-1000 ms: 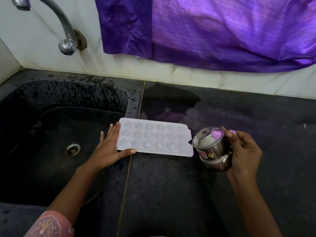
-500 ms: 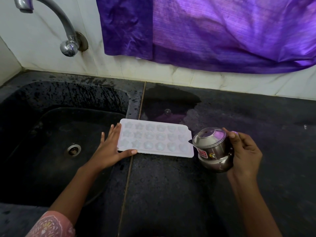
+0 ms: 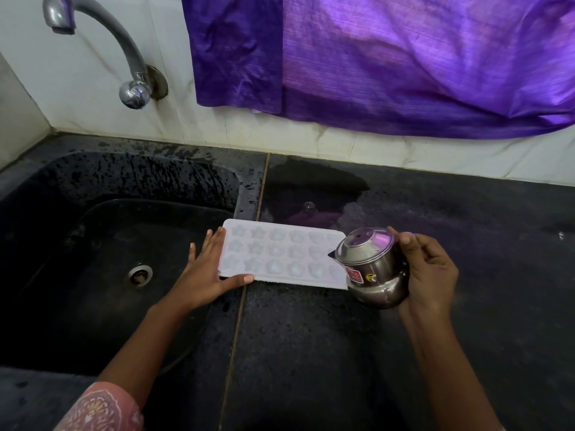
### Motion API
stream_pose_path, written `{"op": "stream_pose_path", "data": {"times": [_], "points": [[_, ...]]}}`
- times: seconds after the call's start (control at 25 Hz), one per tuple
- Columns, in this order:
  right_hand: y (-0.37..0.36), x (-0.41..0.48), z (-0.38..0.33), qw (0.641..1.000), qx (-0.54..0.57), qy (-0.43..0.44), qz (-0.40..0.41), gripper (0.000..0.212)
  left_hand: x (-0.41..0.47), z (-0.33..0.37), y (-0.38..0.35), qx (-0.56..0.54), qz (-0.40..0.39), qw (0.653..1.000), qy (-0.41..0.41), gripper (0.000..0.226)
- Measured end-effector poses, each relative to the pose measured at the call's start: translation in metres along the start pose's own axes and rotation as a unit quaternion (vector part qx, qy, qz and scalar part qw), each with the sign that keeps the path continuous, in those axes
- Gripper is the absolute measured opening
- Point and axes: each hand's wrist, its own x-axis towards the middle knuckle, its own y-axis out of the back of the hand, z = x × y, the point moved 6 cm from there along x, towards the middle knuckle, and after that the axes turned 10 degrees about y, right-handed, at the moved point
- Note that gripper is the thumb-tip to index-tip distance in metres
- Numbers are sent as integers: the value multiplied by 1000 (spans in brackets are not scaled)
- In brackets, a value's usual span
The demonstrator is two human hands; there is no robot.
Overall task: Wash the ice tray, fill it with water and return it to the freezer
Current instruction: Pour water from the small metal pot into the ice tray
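A white ice tray (image 3: 280, 253) with star and round cells lies flat on the black counter (image 3: 311, 353), its left end over the sink's edge. My left hand (image 3: 208, 272) grips that left end, thumb on the near rim and fingers spread along the side. My right hand (image 3: 429, 272) holds a small steel pot (image 3: 373, 265) with a red sticker, tilted so its mouth faces the tray's right end. No stream of water shows.
A black sink (image 3: 93, 259) with a round drain (image 3: 140, 274) lies to the left. A curved steel tap (image 3: 124, 57) sticks out of the white wall. A purple cloth (image 3: 389, 57) hangs above the counter. A wet patch (image 3: 311, 194) spreads behind the tray.
The pot has shifted slightly left, over the tray's right end. My left hand keeps its hold on the tray.
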Motion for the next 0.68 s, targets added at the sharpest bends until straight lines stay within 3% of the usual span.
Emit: {"op": "stream_pose_path", "data": {"times": [0.44, 0.68], "points": [[-16, -5, -7, 999, -37, 20, -18, 6, -1, -1, 0, -8, 3, 1000, -2, 139], [-16, -5, -10, 998, -50, 33, -23, 29, 0, -1, 0, -8, 1, 1000, 0, 139]]}}
